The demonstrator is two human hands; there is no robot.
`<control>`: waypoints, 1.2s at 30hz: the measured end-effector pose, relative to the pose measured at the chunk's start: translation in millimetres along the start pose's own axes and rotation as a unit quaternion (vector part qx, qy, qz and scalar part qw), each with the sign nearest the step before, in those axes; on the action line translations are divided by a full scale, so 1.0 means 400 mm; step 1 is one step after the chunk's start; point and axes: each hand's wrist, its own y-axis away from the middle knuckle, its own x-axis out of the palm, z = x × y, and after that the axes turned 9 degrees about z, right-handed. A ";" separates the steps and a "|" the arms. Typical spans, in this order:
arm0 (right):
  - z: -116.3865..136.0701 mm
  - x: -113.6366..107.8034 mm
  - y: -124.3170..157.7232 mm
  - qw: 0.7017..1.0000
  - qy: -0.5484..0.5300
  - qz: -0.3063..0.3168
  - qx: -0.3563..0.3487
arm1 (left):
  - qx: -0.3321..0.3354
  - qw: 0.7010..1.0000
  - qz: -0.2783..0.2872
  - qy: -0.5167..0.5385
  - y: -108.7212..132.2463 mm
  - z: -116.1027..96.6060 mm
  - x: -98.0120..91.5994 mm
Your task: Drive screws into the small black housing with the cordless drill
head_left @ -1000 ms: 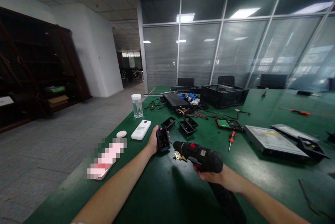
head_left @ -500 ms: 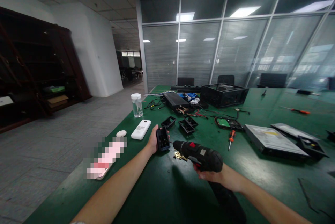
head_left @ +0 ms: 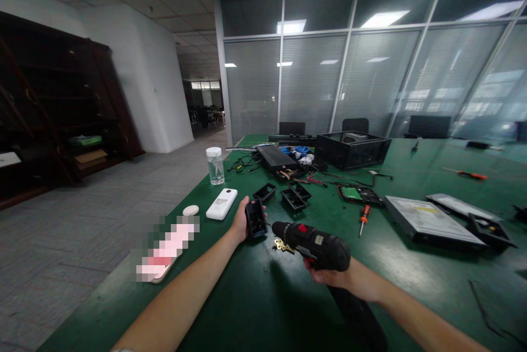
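Fingers of my left hand (head_left: 240, 224) wrap round a small black plastic box-like frame (head_left: 257, 219), its open side tilted toward me. My right hand (head_left: 329, 277) grips a black cordless drill (head_left: 313, 243) by its handle, with the chuck pointing left. The drill's thin bit reaches toward the right edge of the black frame; whether it touches cannot be made out. Below the chuck, several small brass-coloured metal pieces (head_left: 284, 245) lie on the green table. Just beyond my left hand rest similar black frames (head_left: 293, 199).
An orange-handled screwdriver (head_left: 364, 220) and a green circuit board (head_left: 353, 193) lie right of the drill. Metal drive units (head_left: 432, 220) sit further right. At left stand a white power bank (head_left: 222, 204) and a clear jar (head_left: 215, 166). A black computer case (head_left: 353, 150) is at the back.
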 end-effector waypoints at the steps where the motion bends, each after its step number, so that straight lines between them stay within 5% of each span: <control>1: 0.000 0.000 0.000 1.000 -0.003 -0.001 -0.003 | -0.001 1.000 0.002 -0.002 0.000 0.000 0.000; 36: -0.005 -0.003 -0.004 1.000 0.005 0.001 -0.020 | -0.007 1.000 -0.004 0.001 0.001 -0.001 -0.001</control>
